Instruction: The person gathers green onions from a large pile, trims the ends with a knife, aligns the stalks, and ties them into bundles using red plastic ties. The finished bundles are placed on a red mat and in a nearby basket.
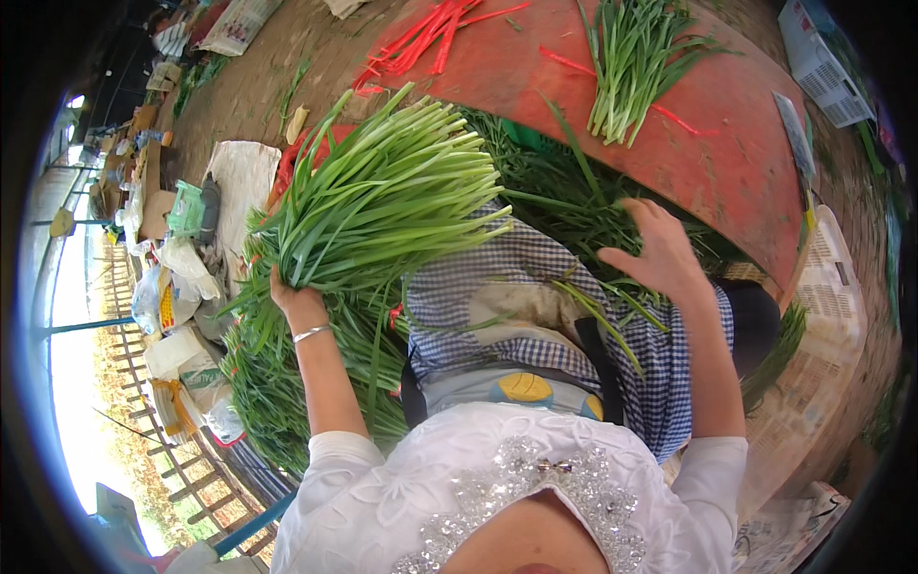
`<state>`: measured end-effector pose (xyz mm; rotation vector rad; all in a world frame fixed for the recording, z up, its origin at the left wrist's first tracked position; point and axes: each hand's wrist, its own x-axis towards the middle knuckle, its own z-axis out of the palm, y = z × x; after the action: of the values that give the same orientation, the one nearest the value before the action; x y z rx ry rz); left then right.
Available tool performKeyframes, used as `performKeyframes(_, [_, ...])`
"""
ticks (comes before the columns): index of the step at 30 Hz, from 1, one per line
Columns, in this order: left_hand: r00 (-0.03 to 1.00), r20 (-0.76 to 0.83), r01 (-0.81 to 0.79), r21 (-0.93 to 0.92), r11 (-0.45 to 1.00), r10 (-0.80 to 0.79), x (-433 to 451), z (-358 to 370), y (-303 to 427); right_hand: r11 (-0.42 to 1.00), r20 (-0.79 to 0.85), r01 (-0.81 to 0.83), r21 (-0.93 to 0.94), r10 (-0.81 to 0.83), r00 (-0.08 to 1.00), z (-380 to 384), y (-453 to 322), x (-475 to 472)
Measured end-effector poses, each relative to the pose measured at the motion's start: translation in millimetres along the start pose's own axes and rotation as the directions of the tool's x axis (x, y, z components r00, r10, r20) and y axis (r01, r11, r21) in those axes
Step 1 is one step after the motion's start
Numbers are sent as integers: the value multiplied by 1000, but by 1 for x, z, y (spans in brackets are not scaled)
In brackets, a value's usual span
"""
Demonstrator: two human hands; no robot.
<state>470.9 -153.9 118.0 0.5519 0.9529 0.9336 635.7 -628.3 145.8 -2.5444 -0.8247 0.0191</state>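
Observation:
My left hand (295, 298) grips a thick bunch of Chinese chives (394, 190) by its leafy end, the pale cut stems fanning toward the right. Over my lap, my right hand (656, 247) hangs with its fingers apart and holds nothing. Just beyond its fingertips lies a heap of loose chive leaves (552, 194), partly under the table edge. A few stray stalks (599, 316) rest on my blue checked apron (459, 287). Tied bundles of chives (315, 373) with red bands are piled at my left, partly hidden by the held bunch.
A red tabletop (717, 179) stands before me, carrying a smaller chive bunch (638, 72) over a red strip (688, 122). Red plastic ties (430, 39) lie at its far left. A white plastic crate (825, 68) is at far right. Bags and boxes (179, 287) clutter the left side.

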Motion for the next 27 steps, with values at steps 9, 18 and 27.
performKeyframes(9, [999, 21, 36, 22, 999, -37, 16, -14, -7, 876, -243, 266, 403, -177, 954, 88, -59, 71])
performKeyframes(18, [990, -19, 139, -66, 988, -140, 37, -35, -16, 986, -147, 129, 105, -113, 983, 64, -19, 64])
performKeyframes(27, [968, 173, 188, -4, 982, -184, 32, -42, -19, 543, -118, 297, 785, -340, 933, 76, -75, 104])
